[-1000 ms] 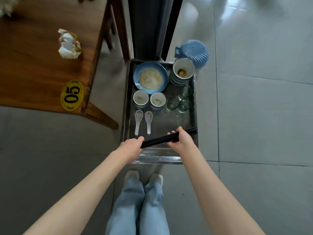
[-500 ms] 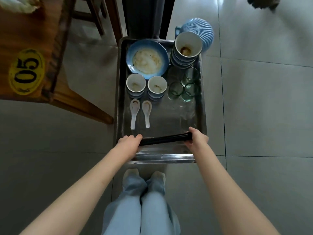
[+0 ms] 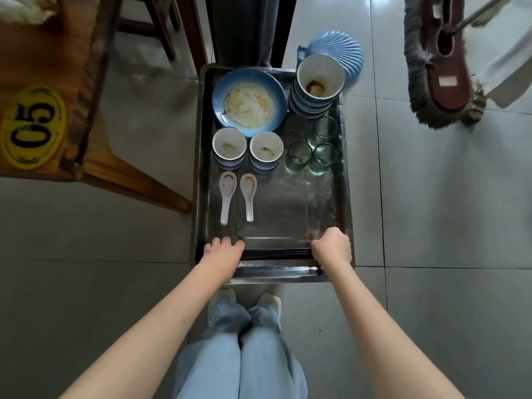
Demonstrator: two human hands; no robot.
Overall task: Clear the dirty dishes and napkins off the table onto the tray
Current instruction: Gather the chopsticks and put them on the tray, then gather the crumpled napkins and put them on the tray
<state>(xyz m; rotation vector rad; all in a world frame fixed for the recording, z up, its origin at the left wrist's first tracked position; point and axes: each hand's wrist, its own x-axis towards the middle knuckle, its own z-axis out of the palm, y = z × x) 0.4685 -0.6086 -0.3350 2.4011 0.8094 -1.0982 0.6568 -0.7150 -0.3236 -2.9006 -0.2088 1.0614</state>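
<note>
A steel tray [image 3: 201, 168] stands below me on the floor side of the table. It holds a dirty blue plate [image 3: 249, 100], a stack of bowls [image 3: 318, 84], two small bowls [image 3: 229, 145], several glasses [image 3: 312, 148] and two white spoons [image 3: 227, 194]. Black chopsticks [image 3: 277, 253] lie flat along the tray's near wall. My left hand [image 3: 224, 250] is curled on their left end and my right hand [image 3: 332, 246] is fisted on their right end. A crumpled napkin [image 3: 26, 7] shows on the table at the top left corner.
The wooden table [image 3: 43, 67] with a yellow "05" label [image 3: 31, 128] is at left, with a stool's legs [image 3: 161, 27] behind it. A blue shell-shaped object [image 3: 342, 50] sits beyond the tray. A mop head [image 3: 440, 61] lies on the tiles at top right.
The chopsticks went from tilted above the tray to flat against its near wall, my hands spreading to their ends. The view shifted right; the mop came into sight.
</note>
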